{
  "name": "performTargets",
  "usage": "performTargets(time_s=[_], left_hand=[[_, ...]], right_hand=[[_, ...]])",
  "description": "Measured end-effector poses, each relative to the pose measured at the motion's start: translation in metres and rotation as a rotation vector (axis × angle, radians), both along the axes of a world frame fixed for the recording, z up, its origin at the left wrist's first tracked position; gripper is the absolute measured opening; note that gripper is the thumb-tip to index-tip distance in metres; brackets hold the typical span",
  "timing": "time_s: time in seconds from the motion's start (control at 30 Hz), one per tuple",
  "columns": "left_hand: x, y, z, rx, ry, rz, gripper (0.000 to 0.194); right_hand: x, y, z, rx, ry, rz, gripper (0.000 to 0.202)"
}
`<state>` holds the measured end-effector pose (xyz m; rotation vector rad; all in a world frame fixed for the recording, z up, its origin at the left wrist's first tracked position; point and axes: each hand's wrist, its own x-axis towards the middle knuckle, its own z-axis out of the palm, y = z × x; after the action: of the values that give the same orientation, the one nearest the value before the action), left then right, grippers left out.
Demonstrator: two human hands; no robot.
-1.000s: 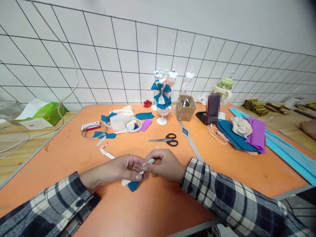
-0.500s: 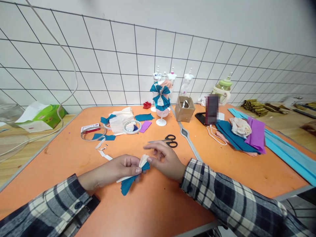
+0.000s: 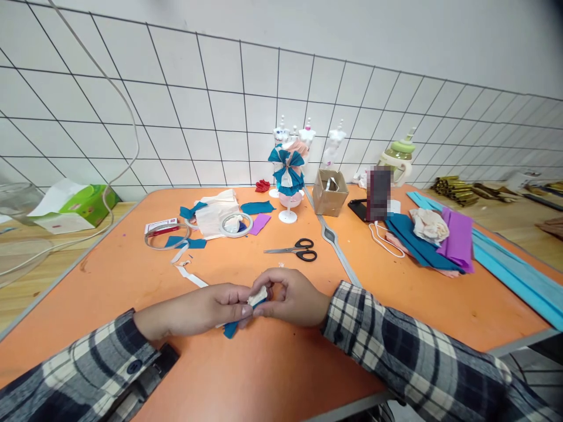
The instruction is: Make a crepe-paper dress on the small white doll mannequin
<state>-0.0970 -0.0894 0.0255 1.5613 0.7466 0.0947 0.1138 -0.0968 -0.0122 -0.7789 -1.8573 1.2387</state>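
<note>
Between both hands, low over the orange table (image 3: 211, 375), is a small gathered piece of blue and cream crepe paper (image 3: 258, 297). My left hand (image 3: 215, 308) pinches its middle, and a blue end pokes out below the fingers. My right hand (image 3: 292, 296) is closed on the upper right end, thumb below and fingers above. Part of the paper is hidden behind the fingers. Beyond the hands lie black-handled scissors (image 3: 303, 250). A narrow white strip (image 3: 191, 275) runs from the left hand's far side toward a tape roll (image 3: 165, 237).
A small dress form (image 3: 288, 173) wearing a blue and pink paper dress stands at the back, beside a cardboard box (image 3: 331, 192). Paper scraps and another tape roll (image 3: 236, 225) lie left of it. Folded blue paper (image 3: 417, 243) and purple paper (image 3: 457, 237) lie right.
My right hand has closed from a loose, spread pose onto the paper's upper end. The paper looks more bunched, with less of it showing below the left hand.
</note>
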Motion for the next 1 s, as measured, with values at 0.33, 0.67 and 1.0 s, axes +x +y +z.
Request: performTargets(time_s=[0.33, 0.67, 1.0], left_hand=[[-0.002, -0.003, -0.004, -0.069, -0.046, 0.134, 0.047], [0.009, 0.002, -0.016, 0.126, -0.074, 0.232, 0.035], [0.01, 0.027, -0.016, 0.739, 0.064, 0.456, 0.027]], right_hand=[[0.006, 0.006, 0.002, -0.23, 0.089, 0.044, 0.035], [0.006, 0.005, -0.003, 0.056, 0.018, 0.01, 0.041], [-0.02, 0.059, -0.01, 0.055, 0.059, -0.214, 0.019]])
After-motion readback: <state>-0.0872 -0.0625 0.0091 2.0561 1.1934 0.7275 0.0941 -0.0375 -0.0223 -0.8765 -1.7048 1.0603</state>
